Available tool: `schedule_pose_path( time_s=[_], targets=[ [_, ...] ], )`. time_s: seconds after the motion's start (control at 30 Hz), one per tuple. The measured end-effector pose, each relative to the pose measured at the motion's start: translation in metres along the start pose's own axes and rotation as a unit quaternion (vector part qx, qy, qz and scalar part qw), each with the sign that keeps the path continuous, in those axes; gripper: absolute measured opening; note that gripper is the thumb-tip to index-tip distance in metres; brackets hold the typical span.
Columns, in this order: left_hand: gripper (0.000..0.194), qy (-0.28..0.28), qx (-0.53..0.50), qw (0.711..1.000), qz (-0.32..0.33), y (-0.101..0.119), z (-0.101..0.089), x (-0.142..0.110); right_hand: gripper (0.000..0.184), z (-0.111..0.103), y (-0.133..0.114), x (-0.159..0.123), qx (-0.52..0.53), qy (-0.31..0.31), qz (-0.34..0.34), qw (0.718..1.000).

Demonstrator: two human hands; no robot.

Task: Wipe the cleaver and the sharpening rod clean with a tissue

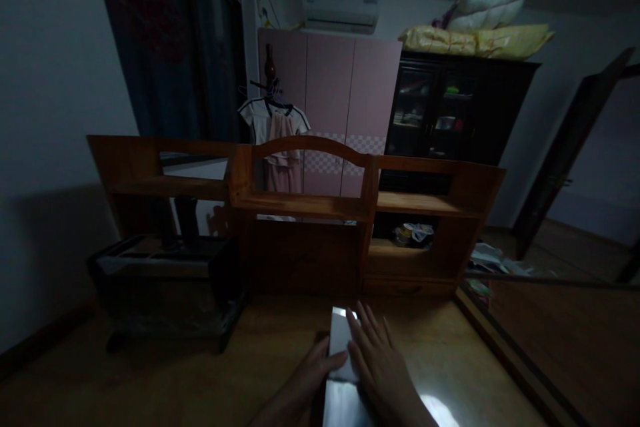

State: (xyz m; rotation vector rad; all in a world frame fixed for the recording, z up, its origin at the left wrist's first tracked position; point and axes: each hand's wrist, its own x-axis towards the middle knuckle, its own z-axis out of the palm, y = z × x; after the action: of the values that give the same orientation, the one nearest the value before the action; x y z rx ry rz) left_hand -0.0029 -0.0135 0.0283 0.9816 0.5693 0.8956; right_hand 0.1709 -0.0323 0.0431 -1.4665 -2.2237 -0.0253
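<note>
Near end of that pale slab point(339, 337)? Can't see it, runs right off the bottom edge, and the right grip point(377, 353) hides part of its right side. Most of the left grip's point(319, 368) fingers are out of sight too. Both forearms get chopped off down there. The pink garment's point(283, 127) hem is lost behind the wooden shelf unit point(320, 201). Stuff inside the dark cabinet point(495, 107): too small and dim to tell, tbh. Curtain's point(155, 47) cut off up top.
</note>
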Motion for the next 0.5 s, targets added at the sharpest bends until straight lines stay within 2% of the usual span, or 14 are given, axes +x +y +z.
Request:
schedule_pose_path(
  time_s=[0.1, 0.17, 0.23, 0.3, 0.37, 0.43, 0.5],
  targets=[
    [0.052, 0.015, 0.007, 1.000, -0.003, -0.004, -0.002, 0.000, 0.058, 0.007, 0.007, -0.002, -0.023, 0.070, 0.024, 0.997],
    [0.050, 0.017, 0.012, 1.000, -0.007, -0.005, -0.003, 0.001, 0.061, 0.006, 0.007, -0.002, -0.016, 0.091, 0.004, 0.996],
    [0.049, 0.013, 0.008, 1.000, -0.013, -0.006, -0.004, 0.002, 0.064, 0.001, 0.004, -0.001, 0.009, 0.078, -0.037, 0.996],
    [0.048, 0.013, -0.002, 1.000, -0.010, -0.006, -0.003, 0.003, 0.063, -0.006, -0.001, 0.000, 0.041, 0.035, -0.073, 0.996],
    [0.048, 0.012, -0.012, 1.000, -0.005, -0.006, -0.003, 0.003, 0.059, -0.010, -0.004, 0.001, 0.062, -0.007, -0.078, 0.995],
    [0.048, 0.011, -0.020, 1.000, -0.005, -0.006, -0.003, 0.003, 0.055, -0.010, -0.002, 0.001, 0.071, -0.015, -0.041, 0.997],
    [0.047, 0.014, -0.026, 1.000, -0.012, -0.007, -0.004, 0.004, 0.059, -0.006, 0.005, -0.001, 0.092, 0.017, 0.035, 0.995]
  ],
)
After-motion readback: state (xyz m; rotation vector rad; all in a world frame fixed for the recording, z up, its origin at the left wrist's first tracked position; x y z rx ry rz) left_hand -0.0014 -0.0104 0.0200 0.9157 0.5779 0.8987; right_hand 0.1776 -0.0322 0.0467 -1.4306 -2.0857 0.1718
